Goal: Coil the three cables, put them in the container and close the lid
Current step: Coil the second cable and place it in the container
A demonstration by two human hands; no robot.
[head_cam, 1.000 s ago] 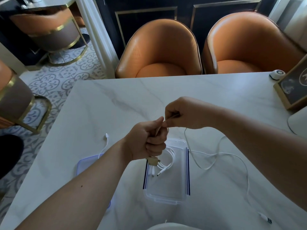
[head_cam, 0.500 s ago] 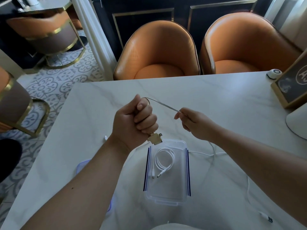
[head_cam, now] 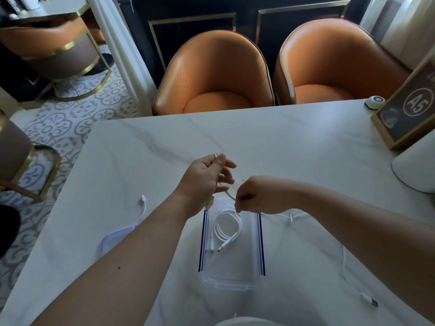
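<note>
- The left grip (head_cam: pixel 207 177) pins the tan cable (head_cam: pixel 226 192) under its thumb, with the other fingers loose.
- The right grip (head_cam: pixel 255 195) pinches the same cable, just beside it and lower.
- The short strand slants from the left grip down to the right, so the next wrap probably goes round the left fingers.
- The container (head_cam: pixel 231 282) lies on the desk (head_cam: pixel 141 149) just below both grips, nearer the right one, with a white coil (head_cam: pixel 227 225) inside.

Marble table (head_cam: pixel 282 142): container (head_cam: pixel 230 282), lid (head_cam: pixel 110 241), cables (head_cam: pixel 344 267) (white)
</note>
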